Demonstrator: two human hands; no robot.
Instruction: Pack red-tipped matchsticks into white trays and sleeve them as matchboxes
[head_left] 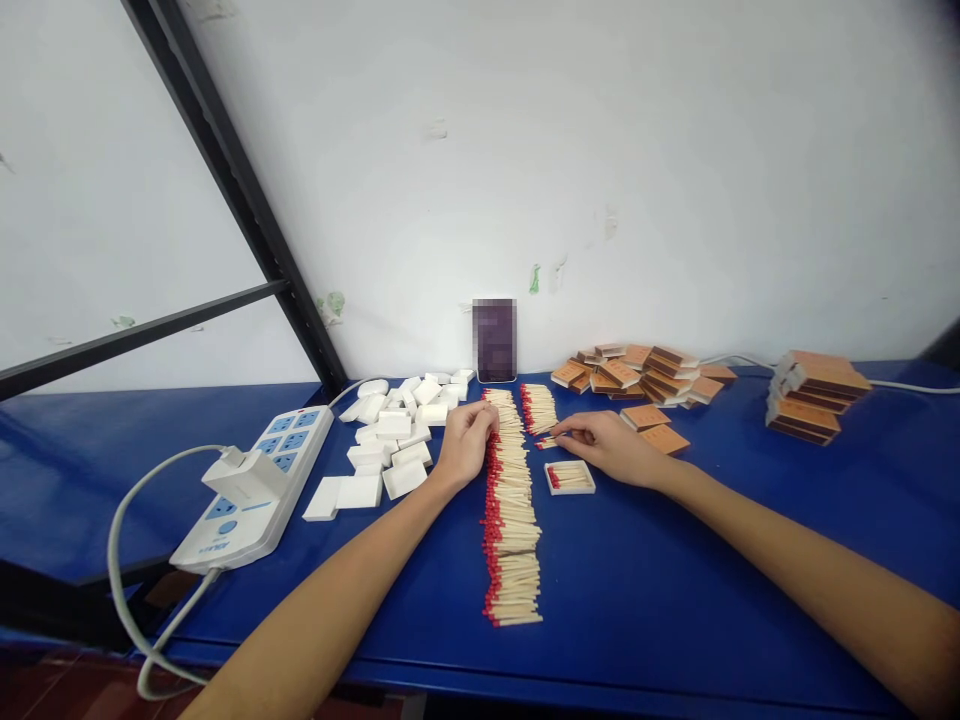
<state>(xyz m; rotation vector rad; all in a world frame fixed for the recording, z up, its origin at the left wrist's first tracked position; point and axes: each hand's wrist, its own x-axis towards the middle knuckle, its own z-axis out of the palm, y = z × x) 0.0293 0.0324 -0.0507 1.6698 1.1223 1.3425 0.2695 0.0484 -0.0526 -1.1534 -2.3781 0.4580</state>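
A long row of red-tipped matches (514, 500) runs toward me down the middle of the blue table. My left hand (466, 442) is at the row's left side, its fingers curled together against the red heads; what they hold, if anything, is hidden. To the right, my right hand (606, 446) pinches a few matches (547, 443) close to the tabletop. Just below those fingertips lies a white matchbox tray (570, 478) with several matches inside. A shorter group of matches (538, 408) sits beyond my right hand.
White empty trays (394, 425) are heaped at left, beside a power strip (255, 490) with a plugged-in adapter. Orange matchbox sleeves (637, 375) lie piled at back right, and a stack of matchboxes (814, 395) stands farther right. A phone (495, 340) leans on the wall.
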